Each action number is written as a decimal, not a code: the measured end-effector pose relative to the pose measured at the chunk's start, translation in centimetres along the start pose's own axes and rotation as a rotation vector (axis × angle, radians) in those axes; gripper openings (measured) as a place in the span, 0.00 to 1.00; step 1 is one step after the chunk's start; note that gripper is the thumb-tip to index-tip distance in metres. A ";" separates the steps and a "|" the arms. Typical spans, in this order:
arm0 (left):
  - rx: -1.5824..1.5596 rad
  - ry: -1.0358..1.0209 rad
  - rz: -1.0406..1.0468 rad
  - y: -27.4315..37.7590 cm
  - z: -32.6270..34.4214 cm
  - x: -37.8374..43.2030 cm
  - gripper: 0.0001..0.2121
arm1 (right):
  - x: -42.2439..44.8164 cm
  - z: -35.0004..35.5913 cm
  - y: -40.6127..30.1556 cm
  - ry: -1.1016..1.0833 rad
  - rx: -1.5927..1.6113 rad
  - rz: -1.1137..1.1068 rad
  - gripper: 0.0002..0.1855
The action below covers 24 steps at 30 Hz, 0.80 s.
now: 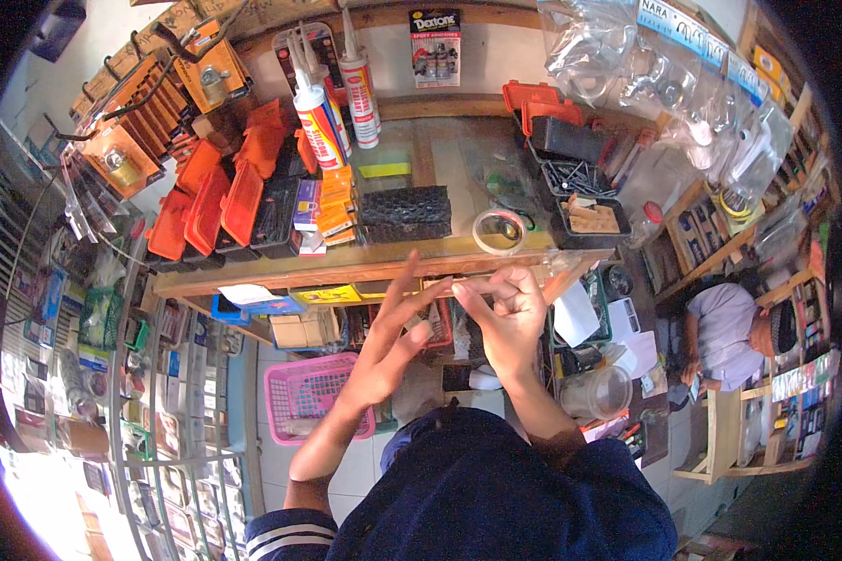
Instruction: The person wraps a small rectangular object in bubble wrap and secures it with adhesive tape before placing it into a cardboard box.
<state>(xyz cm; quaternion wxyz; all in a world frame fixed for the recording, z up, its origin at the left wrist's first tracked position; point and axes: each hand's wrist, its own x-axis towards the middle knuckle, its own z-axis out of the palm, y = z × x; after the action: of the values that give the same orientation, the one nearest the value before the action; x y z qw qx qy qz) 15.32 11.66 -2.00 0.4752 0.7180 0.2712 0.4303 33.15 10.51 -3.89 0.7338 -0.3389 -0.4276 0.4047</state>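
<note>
My left hand (387, 343) is raised in front of the wooden counter's edge (365, 261), fingers spread, with a small pale thing (417, 323) near its thumb and lower fingers. My right hand (509, 312) is beside it, thumb and forefinger brought together close to the left fingertips. Whether anything lies between those fingertips is too small to tell. On the glass-topped counter beyond the hands are a roll of clear tape (499, 232), a black textured block (406, 212) and a stack of small orange boxes (337, 205).
Black bins with orange lids (207, 210) line the counter's left, beside silicone sealant tubes (321, 126). A bin of screws or nails (577, 178) stands right. A pink basket (276, 410) sits below left. Another person (723, 336) is at the far right, near a wooden stool (724, 435).
</note>
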 end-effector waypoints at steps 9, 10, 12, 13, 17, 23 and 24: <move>0.820 0.303 0.277 -3.9 -2.8 6.2 0.38 | 2.4 0.2 3.4 0.110 0.112 -0.097 0.20; 0.996 0.274 0.302 -4.6 -3.7 7.3 0.40 | 2.4 -0.1 3.5 0.114 0.093 -0.072 0.20; 1.140 0.168 0.371 -6.3 -4.9 9.6 0.37 | 2.5 -0.4 3.4 0.114 0.046 -0.023 0.20; 1.212 0.116 0.404 -7.2 -5.5 10.4 0.36 | 2.5 -0.5 3.4 0.107 0.045 -0.010 0.19; 1.277 0.052 0.454 -10.2 -6.4 12.4 0.23 | 2.0 -1.3 3.5 0.111 0.035 0.027 0.18; 1.217 0.100 0.641 -11.4 -7.3 13.2 0.19 | 1.6 -2.4 4.1 0.116 -0.006 0.047 0.16; 1.150 0.140 0.654 -11.4 -7.3 13.4 0.17 | 1.7 -2.5 4.2 0.118 -0.001 0.050 0.16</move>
<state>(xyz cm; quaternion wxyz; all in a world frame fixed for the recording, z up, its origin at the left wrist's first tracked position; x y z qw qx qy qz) 15.58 30.16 -6.28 -0.1573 0.8727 0.2560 0.3849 34.64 13.47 -7.91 0.7472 -0.3732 -0.3754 0.4018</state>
